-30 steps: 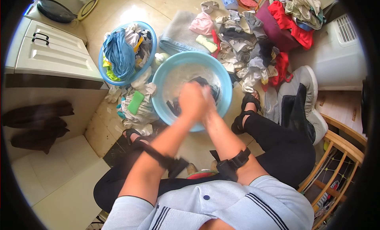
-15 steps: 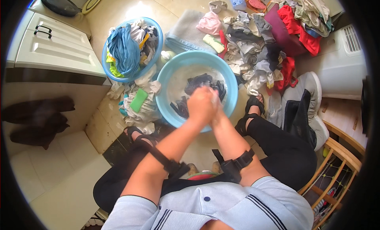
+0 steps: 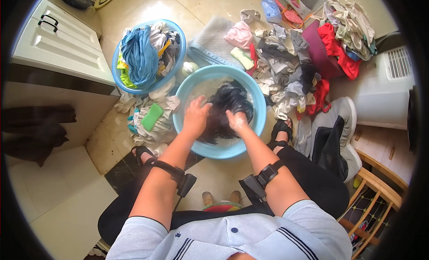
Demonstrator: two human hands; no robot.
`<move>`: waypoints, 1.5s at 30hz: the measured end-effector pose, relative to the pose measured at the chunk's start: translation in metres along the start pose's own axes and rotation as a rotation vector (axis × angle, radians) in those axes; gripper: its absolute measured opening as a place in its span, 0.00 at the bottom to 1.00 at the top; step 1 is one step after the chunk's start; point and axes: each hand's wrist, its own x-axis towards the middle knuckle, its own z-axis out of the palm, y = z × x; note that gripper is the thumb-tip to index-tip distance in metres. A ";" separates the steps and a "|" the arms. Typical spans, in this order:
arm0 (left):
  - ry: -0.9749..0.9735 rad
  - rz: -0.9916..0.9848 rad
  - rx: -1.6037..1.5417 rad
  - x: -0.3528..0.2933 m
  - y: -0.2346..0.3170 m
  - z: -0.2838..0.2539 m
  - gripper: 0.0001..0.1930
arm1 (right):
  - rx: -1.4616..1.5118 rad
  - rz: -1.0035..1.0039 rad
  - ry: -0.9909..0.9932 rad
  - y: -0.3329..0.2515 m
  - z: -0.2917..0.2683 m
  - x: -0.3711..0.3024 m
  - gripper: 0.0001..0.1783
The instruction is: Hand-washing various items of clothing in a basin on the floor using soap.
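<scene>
A light-blue basin (image 3: 180,128) of cloudy, sudsy water stands on the floor in front of me, with a wet black garment (image 3: 230,99) spread in it. My left hand (image 3: 196,116) is over the left side of the basin, its fingers apart and pointing toward the cloth, with nothing visible in them. My right hand (image 3: 237,120) presses into the garment's right side. Its thumb shows on the near edge, while folds partly hide the other fingers, which are curled in the cloth.
A blue tub (image 3: 182,59) heaped with clothes stands at the far left. A green soap bar (image 3: 152,117) lies on pale laundry left of the basin. Grey and white laundry (image 3: 286,59) is piled to the right. A white bottle (image 3: 189,68) touches the basin's far side.
My hands were together over the basin, wringing dark cloth. Now they are apart, the left to the left, and the black garment lies more spread in the water.
</scene>
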 end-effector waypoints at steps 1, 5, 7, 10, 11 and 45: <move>0.002 -0.010 -0.002 -0.006 0.000 0.005 0.17 | -0.190 0.015 -0.096 -0.006 0.002 -0.006 0.33; -0.462 -0.109 0.315 -0.021 0.007 0.029 0.36 | -0.492 -0.054 -0.172 0.023 0.041 -0.003 0.34; -0.588 -0.204 0.289 -0.021 0.005 0.035 0.36 | -0.508 0.030 -0.289 0.029 0.049 0.004 0.32; -0.841 -0.372 0.163 -0.004 0.010 0.037 0.35 | -0.604 0.151 -0.454 0.058 0.061 0.020 0.29; -0.843 -0.364 0.159 -0.001 0.006 0.046 0.35 | -0.605 0.159 -0.451 0.069 0.062 0.021 0.29; -0.027 0.056 -0.485 -0.006 0.078 -0.011 0.11 | 1.423 0.317 -0.475 -0.005 -0.056 -0.010 0.15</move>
